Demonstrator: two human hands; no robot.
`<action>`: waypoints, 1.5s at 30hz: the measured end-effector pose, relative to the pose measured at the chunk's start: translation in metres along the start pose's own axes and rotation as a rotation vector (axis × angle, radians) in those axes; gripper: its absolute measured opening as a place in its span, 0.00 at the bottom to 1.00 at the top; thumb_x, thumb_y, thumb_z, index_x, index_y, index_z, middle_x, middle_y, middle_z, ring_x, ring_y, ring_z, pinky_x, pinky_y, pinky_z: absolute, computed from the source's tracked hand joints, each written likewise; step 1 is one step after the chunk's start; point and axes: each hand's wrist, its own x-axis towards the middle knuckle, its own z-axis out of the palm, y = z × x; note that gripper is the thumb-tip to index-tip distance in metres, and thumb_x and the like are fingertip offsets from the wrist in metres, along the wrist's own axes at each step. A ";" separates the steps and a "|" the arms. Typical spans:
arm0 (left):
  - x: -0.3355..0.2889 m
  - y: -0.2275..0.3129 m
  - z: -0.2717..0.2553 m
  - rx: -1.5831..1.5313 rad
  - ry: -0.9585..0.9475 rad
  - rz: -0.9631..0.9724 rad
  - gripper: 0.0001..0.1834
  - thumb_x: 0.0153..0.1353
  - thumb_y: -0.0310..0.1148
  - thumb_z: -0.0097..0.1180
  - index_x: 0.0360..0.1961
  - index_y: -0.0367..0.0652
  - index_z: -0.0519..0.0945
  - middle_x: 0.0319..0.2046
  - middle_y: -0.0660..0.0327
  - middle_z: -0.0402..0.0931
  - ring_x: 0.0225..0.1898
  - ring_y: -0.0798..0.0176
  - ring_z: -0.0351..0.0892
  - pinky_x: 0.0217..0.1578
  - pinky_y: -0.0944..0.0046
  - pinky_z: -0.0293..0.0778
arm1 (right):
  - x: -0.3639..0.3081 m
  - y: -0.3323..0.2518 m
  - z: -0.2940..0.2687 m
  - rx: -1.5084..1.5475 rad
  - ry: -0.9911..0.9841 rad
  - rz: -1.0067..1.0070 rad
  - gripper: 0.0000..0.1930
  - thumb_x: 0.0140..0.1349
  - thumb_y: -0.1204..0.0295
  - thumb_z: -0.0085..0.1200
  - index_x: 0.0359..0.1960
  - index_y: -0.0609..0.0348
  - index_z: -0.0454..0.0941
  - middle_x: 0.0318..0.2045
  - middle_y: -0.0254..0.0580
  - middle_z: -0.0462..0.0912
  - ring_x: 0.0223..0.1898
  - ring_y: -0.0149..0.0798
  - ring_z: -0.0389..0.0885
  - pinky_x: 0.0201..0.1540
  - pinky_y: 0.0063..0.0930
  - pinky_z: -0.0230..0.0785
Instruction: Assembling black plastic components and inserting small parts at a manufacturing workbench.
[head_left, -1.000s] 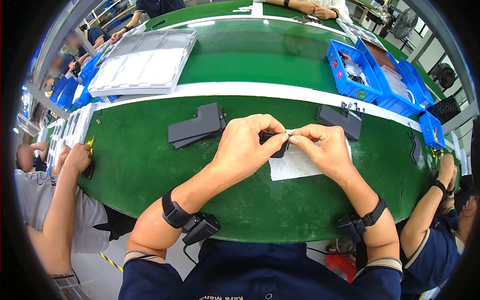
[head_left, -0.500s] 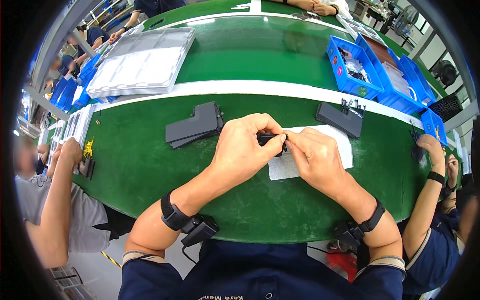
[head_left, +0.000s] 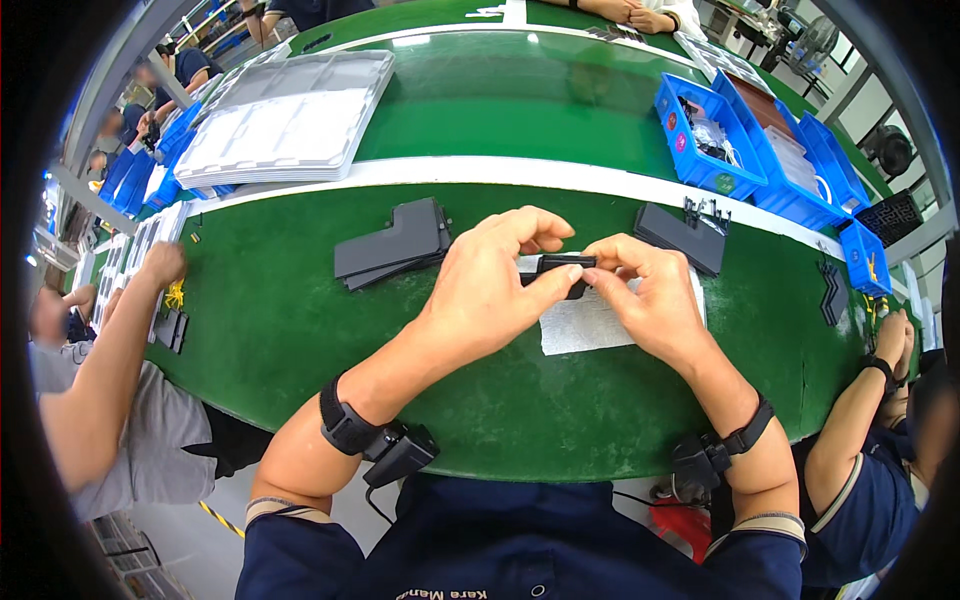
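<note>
Over the middle of the bench, a small black plastic part is held between both hands. My left hand grips it from the left, thumb along its near side, the fingers curled beyond it. Thumb and fingertips of my right hand close on its right end. The fingers hide much of its shape. Beneath the hands lies a white cloth. Left of my left hand is a stack of flat, dark grey L-shaped pieces. A similar dark L-shaped stack sits just beyond my right hand.
A pile of clear plastic trays stands at the far left. Blue bins line the far right, one with small parts inside. Co-workers sit close on both sides, a forearm on the left and hands on the right.
The black part now shows more, lying crosswise, and my left fingers have lifted off its top. The co-worker's hand at right has drawn back nearer; the left co-worker's hand has shifted up and right.
</note>
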 end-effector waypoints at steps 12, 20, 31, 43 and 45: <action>-0.001 0.007 0.001 -0.162 -0.148 -0.328 0.08 0.57 0.29 0.67 0.34 0.37 0.82 0.29 0.65 0.82 0.35 0.72 0.78 0.40 0.68 0.73 | -0.004 -0.011 -0.001 0.179 0.035 0.165 0.07 0.59 0.74 0.61 0.36 0.64 0.84 0.20 0.40 0.82 0.17 0.22 0.73 0.18 0.21 0.61; 0.005 -0.011 -0.003 -0.121 -0.187 -0.164 0.09 0.57 0.31 0.68 0.33 0.37 0.83 0.28 0.66 0.82 0.32 0.75 0.77 0.35 0.69 0.74 | -0.003 -0.010 0.000 0.136 0.041 0.061 0.05 0.59 0.75 0.59 0.32 0.64 0.84 0.19 0.38 0.82 0.16 0.21 0.70 0.18 0.22 0.60; -0.005 -0.010 0.010 0.227 -0.018 0.239 0.10 0.54 0.30 0.67 0.39 0.45 0.87 0.28 0.61 0.84 0.30 0.63 0.82 0.30 0.63 0.75 | -0.005 -0.008 0.001 0.207 0.038 0.187 0.04 0.59 0.75 0.58 0.30 0.62 0.83 0.15 0.31 0.77 0.15 0.18 0.64 0.16 0.19 0.51; -0.008 -0.003 0.010 0.297 -0.031 0.306 0.14 0.49 0.30 0.70 0.39 0.40 0.85 0.29 0.58 0.83 0.33 0.56 0.81 0.34 0.59 0.76 | -0.004 -0.014 0.005 0.140 0.095 0.165 0.04 0.58 0.75 0.59 0.28 0.63 0.83 0.17 0.33 0.79 0.15 0.19 0.64 0.17 0.22 0.53; -0.006 -0.001 0.010 0.225 -0.060 0.221 0.14 0.49 0.30 0.70 0.38 0.39 0.85 0.29 0.58 0.83 0.33 0.56 0.81 0.34 0.59 0.77 | -0.004 -0.013 0.003 0.146 0.095 0.162 0.04 0.58 0.75 0.59 0.29 0.63 0.83 0.16 0.34 0.80 0.15 0.19 0.64 0.17 0.21 0.54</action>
